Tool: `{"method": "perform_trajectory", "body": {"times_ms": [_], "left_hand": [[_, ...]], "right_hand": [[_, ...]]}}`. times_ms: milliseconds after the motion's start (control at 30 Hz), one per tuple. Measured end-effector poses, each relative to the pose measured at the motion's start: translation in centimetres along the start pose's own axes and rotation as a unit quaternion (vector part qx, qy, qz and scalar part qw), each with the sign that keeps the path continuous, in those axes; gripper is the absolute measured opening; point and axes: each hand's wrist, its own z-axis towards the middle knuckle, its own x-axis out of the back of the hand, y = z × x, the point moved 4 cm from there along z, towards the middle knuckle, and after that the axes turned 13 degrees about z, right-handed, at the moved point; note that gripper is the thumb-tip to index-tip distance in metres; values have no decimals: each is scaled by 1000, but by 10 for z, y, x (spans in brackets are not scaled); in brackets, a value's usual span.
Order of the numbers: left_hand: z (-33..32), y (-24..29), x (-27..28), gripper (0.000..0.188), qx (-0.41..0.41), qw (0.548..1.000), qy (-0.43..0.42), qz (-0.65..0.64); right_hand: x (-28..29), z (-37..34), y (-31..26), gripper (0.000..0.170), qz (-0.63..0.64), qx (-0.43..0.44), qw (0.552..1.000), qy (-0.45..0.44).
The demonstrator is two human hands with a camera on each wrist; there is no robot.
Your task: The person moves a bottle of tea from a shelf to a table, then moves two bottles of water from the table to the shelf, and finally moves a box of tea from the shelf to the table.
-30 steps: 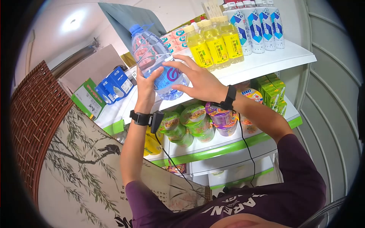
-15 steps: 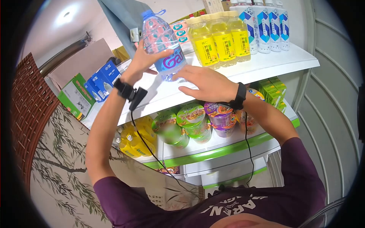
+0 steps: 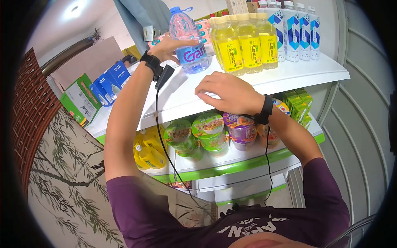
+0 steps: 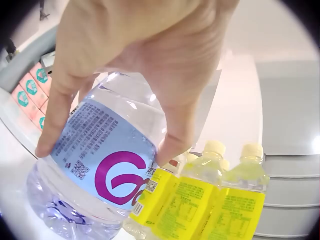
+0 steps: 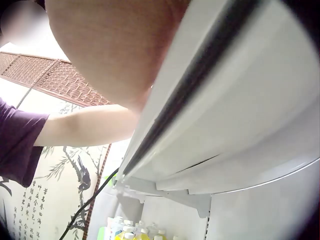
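A large clear bottle (image 3: 191, 56) with a blue cap and a blue-and-purple label stands upright on the white top shelf (image 3: 173, 99), left of several yellow drink bottles (image 3: 231, 49). My left hand (image 3: 168, 45) grips its side; in the left wrist view the thumb and fingers of the left hand (image 4: 125, 60) lie around the label of the bottle (image 4: 100, 160). My right hand (image 3: 227, 91) is over the shelf's front edge, apart from the bottle, fingers loosely bent and holding nothing. In the right wrist view only part of the right hand (image 5: 115, 45) shows.
White-and-blue bottles (image 3: 291, 33) stand behind on the right, blue boxes (image 3: 111, 82) and a green box (image 3: 82, 99) at the left end. Instant noodle cups (image 3: 209, 128), yellow bottles (image 3: 151, 155) and green cartons (image 3: 297, 103) fill the shelf below. A black cable hangs from each wrist.
The bottle has moved right and back, beside the yellow bottles, with my left hand on it. My right hand has come away from the bottle toward the shelf's front edge.
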Motion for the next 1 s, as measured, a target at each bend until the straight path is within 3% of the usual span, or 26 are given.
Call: {"method": "perform_trajectory", "body": {"times_ms": [133, 267, 433, 667, 700, 800, 833, 867, 900, 967, 1000], "left_hand": [[25, -12, 2, 79, -1, 999, -44, 11], [40, -22, -4, 76, -12, 1000, -25, -12], [82, -52, -3, 102, -24, 999, -18, 22], [61, -55, 23, 116, -78, 982, 160, -54], [47, -49, 23, 114, -98, 976, 178, -80], [-93, 8, -13, 87, -209, 943, 198, -168], [-140, 21, -33, 73, -257, 928, 212, -168], [-182, 22, -55, 44, -243, 926, 216, -191], [-218, 8, -70, 34, -183, 958, 186, -118], [-282, -26, -123, 24, -231, 939, 79, -241], [-310, -41, -147, 20, -215, 959, -19, -182]], "right_hand": [[-2, 0, 1, 21, -6, -8, 1000, 1], [-3, 0, 2, 22, -8, 0, 1000, 16], [-1, 0, -1, 23, -9, -9, 1000, 23], [2, 0, -5, 22, 25, -9, 998, 59], [2, -2, -8, 20, 41, -1, 997, 72], [5, -13, -25, 13, 102, 30, 985, 133], [2, -22, -30, 12, 115, 29, 982, 148], [-6, -36, -36, 11, 128, 31, 978, 162], [-15, -50, -43, 11, 143, 35, 973, 176], [-40, -88, -60, 12, 209, -25, 970, 124], [-59, -112, -67, 12, 247, -37, 959, 134]]}}
